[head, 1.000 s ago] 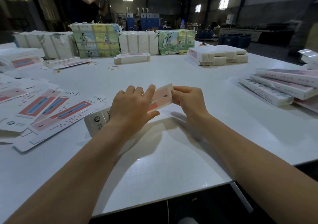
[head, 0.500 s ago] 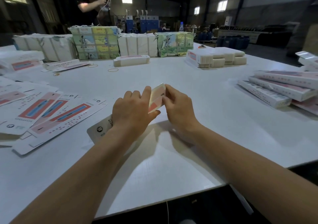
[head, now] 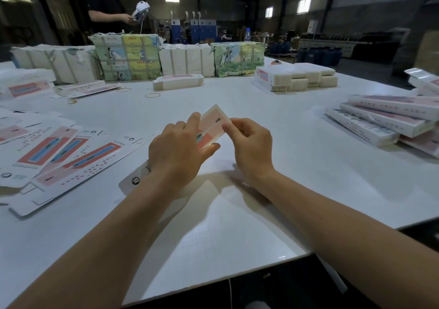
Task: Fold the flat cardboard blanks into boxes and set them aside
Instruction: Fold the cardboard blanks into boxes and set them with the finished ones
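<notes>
Head view, left to right: flat blanks (head: 47,152) on table (head: 237,225); left hand (head: 175,152) gripping blank (head: 212,128) mid-table, right hand (head: 251,142) pinching its far end; done boxes (head: 380,118). Could crease crooked if squeezed unevenly. Print too blurry to read.

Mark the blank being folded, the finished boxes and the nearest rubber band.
blank being folded (head: 213,124), head view: its pink printed face between the hands.
finished boxes (head: 384,116), head view: top face of a middle box in the pile.
nearest rubber band (head: 152,95), head view: its loop.
</notes>
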Action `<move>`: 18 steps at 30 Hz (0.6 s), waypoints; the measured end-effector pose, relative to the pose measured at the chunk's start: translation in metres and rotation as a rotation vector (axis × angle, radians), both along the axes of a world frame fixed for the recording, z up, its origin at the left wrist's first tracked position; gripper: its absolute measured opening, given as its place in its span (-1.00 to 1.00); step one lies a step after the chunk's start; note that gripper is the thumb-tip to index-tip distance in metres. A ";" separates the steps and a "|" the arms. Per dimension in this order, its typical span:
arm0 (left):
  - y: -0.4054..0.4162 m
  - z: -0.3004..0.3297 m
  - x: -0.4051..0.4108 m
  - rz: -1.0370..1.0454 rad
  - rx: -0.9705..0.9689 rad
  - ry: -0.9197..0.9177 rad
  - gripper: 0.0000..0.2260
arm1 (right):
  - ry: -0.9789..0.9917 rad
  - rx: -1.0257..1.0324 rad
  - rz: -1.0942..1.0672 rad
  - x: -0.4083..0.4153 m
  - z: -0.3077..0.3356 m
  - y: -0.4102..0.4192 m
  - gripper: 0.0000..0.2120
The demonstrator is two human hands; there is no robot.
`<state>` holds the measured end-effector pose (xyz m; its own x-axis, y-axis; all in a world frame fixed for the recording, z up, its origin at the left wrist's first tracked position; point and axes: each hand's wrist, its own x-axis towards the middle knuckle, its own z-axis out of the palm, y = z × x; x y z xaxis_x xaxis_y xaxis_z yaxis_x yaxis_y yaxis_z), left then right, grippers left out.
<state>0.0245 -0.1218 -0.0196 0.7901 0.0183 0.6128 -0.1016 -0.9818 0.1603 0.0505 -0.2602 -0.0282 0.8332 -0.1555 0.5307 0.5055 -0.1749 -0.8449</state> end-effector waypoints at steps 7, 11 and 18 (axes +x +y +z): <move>0.006 0.003 -0.004 0.000 0.047 -0.006 -0.38 | 0.084 0.122 0.143 -0.001 0.004 -0.002 -0.81; 0.029 0.012 -0.004 -0.069 0.073 0.160 -0.41 | -0.020 -0.307 0.169 -0.002 0.003 -0.008 -0.60; 0.041 0.011 -0.008 -0.154 0.255 0.333 -0.46 | -0.328 -1.245 0.201 0.003 -0.004 -0.003 -0.22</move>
